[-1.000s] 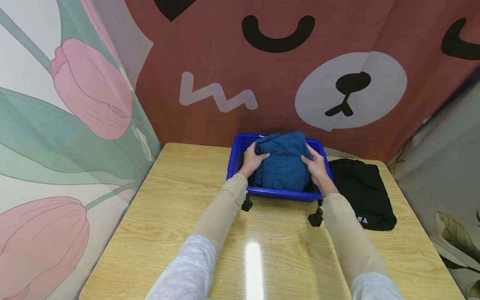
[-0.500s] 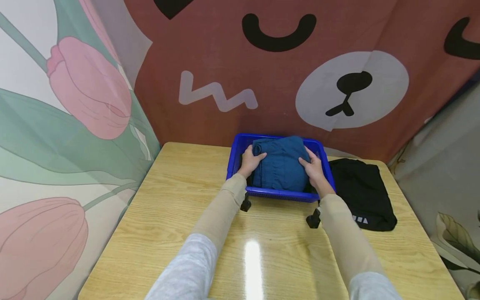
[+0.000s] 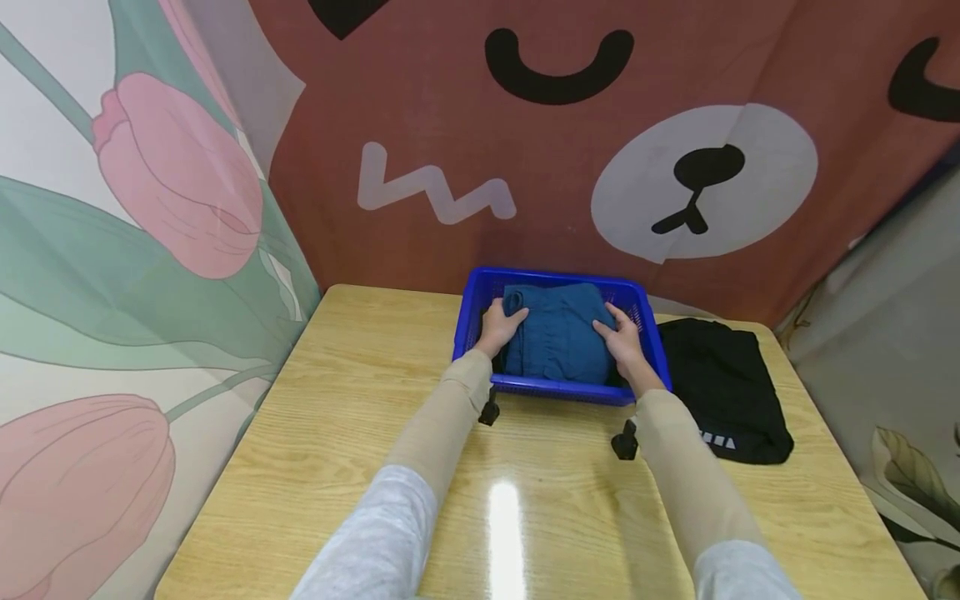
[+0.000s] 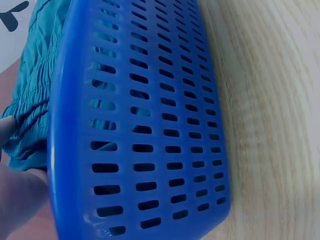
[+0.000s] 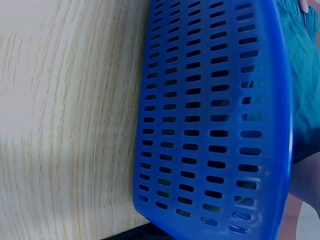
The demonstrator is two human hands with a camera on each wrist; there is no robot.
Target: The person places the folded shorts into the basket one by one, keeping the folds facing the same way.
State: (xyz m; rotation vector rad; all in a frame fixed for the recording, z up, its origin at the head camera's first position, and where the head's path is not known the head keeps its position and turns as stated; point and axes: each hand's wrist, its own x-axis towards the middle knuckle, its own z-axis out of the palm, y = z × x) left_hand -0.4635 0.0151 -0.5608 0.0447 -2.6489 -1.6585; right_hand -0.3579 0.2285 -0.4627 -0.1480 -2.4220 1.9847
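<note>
In the head view, a folded blue garment [image 3: 558, 333] lies in a blue plastic basket [image 3: 562, 390]. My left hand [image 3: 500, 327] grips its left side, thumb on top. At the opposite side, my right hand [image 3: 621, 337] holds the edge between thumb and fingers. The left wrist view shows the garment's gathered elastic band [image 4: 35, 115] beside my thumb, behind the slotted basket wall [image 4: 165, 120]. From the right wrist, the garment [image 5: 305, 85] appears beyond the rim, and most of my right hand is cut off. Something dark lies under the garment, mostly hidden.
A black folded cloth item [image 3: 727, 392] with small white marks lies right of the basket on the wooden table [image 3: 375, 417]. A printed curtain [image 3: 450, 108] hangs behind the table, with another flowered one [image 3: 180, 183] at left. Black wrist-camera mounts [image 3: 625, 442] hang under the wrists.
The blue garment has come down lower and flatter in the basket; its raised back edge has sunk. Both hands have moved slightly down and left with it.
</note>
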